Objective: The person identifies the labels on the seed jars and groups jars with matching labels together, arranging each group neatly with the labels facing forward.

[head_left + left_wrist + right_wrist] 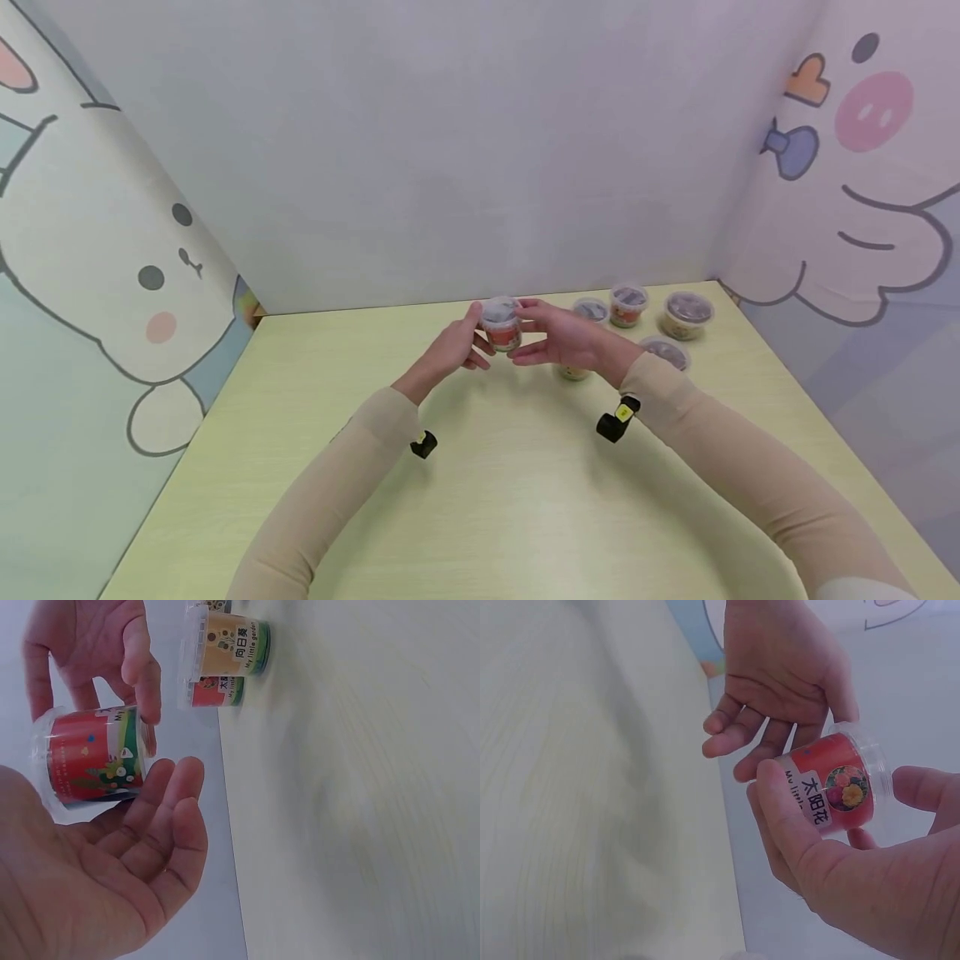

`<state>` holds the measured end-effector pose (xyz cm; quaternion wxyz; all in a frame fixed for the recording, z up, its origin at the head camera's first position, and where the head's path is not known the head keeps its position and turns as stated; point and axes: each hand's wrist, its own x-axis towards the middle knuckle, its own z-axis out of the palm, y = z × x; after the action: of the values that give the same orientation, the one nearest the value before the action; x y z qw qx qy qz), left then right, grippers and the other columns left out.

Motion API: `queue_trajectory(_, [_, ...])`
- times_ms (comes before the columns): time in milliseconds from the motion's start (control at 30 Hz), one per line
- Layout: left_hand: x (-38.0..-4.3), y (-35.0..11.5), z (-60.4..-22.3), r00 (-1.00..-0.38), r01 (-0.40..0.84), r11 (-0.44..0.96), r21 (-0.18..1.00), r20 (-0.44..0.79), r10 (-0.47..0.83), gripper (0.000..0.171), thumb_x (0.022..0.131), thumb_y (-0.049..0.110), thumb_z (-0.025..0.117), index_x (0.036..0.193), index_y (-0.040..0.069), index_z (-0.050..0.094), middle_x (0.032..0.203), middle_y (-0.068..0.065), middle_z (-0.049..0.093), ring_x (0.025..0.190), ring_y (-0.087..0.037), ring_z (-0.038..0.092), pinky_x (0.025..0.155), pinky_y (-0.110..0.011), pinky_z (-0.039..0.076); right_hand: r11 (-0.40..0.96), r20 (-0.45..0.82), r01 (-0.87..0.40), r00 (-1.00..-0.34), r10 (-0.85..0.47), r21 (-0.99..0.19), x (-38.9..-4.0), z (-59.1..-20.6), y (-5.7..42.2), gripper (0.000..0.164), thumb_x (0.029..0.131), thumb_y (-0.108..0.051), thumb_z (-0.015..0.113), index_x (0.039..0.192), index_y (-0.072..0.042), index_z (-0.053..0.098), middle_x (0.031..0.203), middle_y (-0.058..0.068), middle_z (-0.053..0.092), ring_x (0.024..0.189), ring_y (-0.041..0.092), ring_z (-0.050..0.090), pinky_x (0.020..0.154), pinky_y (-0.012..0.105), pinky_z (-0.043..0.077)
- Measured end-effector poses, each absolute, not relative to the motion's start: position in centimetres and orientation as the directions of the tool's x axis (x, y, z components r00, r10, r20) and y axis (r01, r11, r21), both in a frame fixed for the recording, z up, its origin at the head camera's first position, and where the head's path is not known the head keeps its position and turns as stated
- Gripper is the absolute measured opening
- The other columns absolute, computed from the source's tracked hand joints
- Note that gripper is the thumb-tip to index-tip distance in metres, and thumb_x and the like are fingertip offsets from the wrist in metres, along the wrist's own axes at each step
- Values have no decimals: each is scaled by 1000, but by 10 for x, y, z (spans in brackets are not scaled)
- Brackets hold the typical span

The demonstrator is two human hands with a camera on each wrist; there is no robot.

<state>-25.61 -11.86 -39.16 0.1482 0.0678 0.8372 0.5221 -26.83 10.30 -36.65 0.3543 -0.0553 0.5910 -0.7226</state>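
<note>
A small clear plastic cup with a red "My little garden" label and a clear lid is held up above the far part of the table. My left hand holds it from the left, thumb up by the lid and lower fingers loosely bent beside it. From the right, my right hand grips the same cup, its fingers along the side and base. A round flower picture on the label faces the right wrist view, where the cup lies between both hands. In the left wrist view the cup appears sideways.
Several similar lidded cups stand at the table's far right, among them a red-labelled cup and a yellowish cup. My right forearm partly covers another cup. A pale wall rises behind the light wooden table.
</note>
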Motion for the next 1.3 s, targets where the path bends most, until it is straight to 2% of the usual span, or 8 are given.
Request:
queue_trajectory(133, [-256,-119,-393,-954,-32,453,891,-163,253,84,104,66,11,124,1,61,96,-12,69,88,-42,71,81,-52,55,-49,-347,455,-739,-578,-889,-267,-366,101,60,109,-34,46,161,-21,17,160,18,22,135,52,42,99,49,51])
queue_trajectory(333, [-254,-117,-391,-951,-8,474,880,-153,269,88,98,76,16,123,5,61,100,-11,66,92,-44,67,86,-59,52,-46,-338,446,-737,-585,-894,-266,-367,103,60,110,-37,42,162,-20,18,158,18,24,134,49,44,102,50,49])
queue_trajectory(433, [-253,-115,-390,-948,3,488,873,-153,280,90,94,81,19,123,7,61,105,-13,64,95,-47,65,85,-59,52,-41,-328,430,-743,-584,-902,-266,-366,103,58,110,-38,42,160,-18,20,157,18,27,133,47,46,103,51,48])
queue_trajectory(567, [-255,-116,-391,-955,0,487,873,-145,259,88,97,79,17,123,8,62,106,-18,64,90,-44,64,77,-52,53,-41,-317,418,-744,-588,-907,-268,-367,102,57,110,-39,43,156,-13,22,157,19,29,136,50,42,106,53,44])
queue_trajectory(700, [-257,-116,-392,-957,-17,461,887,-148,249,84,100,73,15,125,7,61,106,-22,65,90,-47,63,80,-57,52,-41,-317,417,-748,-583,-908,-270,-370,103,57,110,-41,41,155,-12,22,158,19,28,139,48,39,109,55,41])
queue_trajectory(800, [-258,-115,-393,-958,-24,448,894,-149,247,83,101,72,14,127,8,58,105,-21,65,90,-48,64,82,-60,50,-53,-312,419,-750,-583,-907,-270,-371,103,59,110,-42,41,158,-16,20,157,19,27,139,47,39,110,56,39])
queue_trajectory(1033, [-258,-114,-393,-952,29,438,899,-109,287,88,95,80,15,136,10,49,107,-14,60,89,-44,63,67,-43,52,-67,-312,422,-759,-572,-904,-270,-369,101,61,108,-44,45,159,-22,19,153,19,30,137,47,40,112,56,37])
queue_trajectory(1300, [-256,-118,-390,-959,39,487,873,-104,264,85,96,79,17,139,13,47,108,-13,58,93,-48,63,71,-46,53,-76,-323,442,-751,-576,-894,-269,-365,97,59,108,-42,47,156,-19,22,150,18,33,135,45,44,110,53,41])
